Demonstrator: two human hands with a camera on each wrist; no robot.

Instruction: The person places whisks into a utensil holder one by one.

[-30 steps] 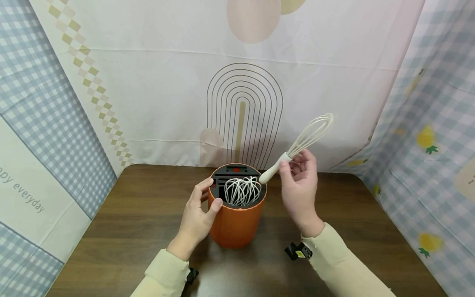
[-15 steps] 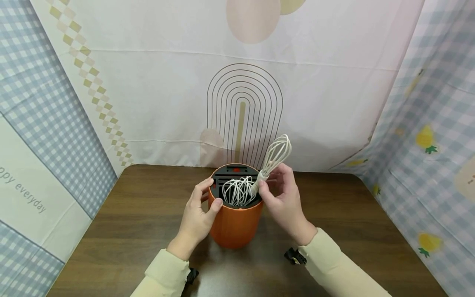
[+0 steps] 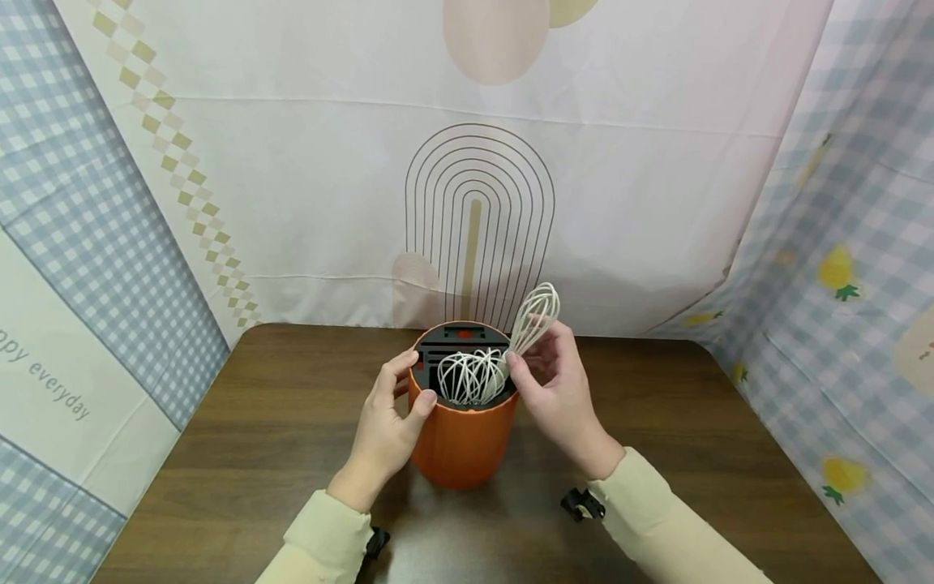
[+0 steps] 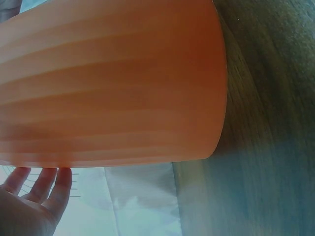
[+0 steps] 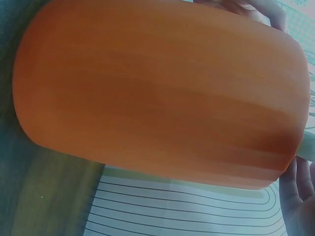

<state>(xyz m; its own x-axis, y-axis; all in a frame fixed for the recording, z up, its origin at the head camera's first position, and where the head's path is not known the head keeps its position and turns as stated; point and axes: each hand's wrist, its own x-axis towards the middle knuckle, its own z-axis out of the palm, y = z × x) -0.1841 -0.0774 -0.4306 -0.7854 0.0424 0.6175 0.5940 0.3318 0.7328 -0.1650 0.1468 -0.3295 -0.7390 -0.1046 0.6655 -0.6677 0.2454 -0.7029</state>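
An orange utensil holder point(image 3: 461, 450) with a black slotted top point(image 3: 438, 337) stands upright on the table in the head view. My left hand point(image 3: 387, 418) grips its left side, thumb at the front rim; the left wrist view shows its fingertips point(image 4: 61, 182) against the orange wall. Between thumb and fingers my right hand point(image 3: 562, 389) pinches a cream whisk point(image 3: 538, 312) by its upper handle. This whisk leans right, its wire loops up and its handle down in the opening, mostly hidden. White whisk wires point(image 3: 467, 377) bulge from the same opening, just left of it.
The brown wooden table point(image 3: 292, 422) extends on both sides of the holder. Behind it hangs a white patterned cloth point(image 3: 328, 203). Blue checked cloths line the left point(image 3: 117, 203) and right point(image 3: 803, 341) sides.
My right hand has moved left to the holder and lowered the whisk, whose handle has gone down into the opening. My left hand has stayed on the holder.
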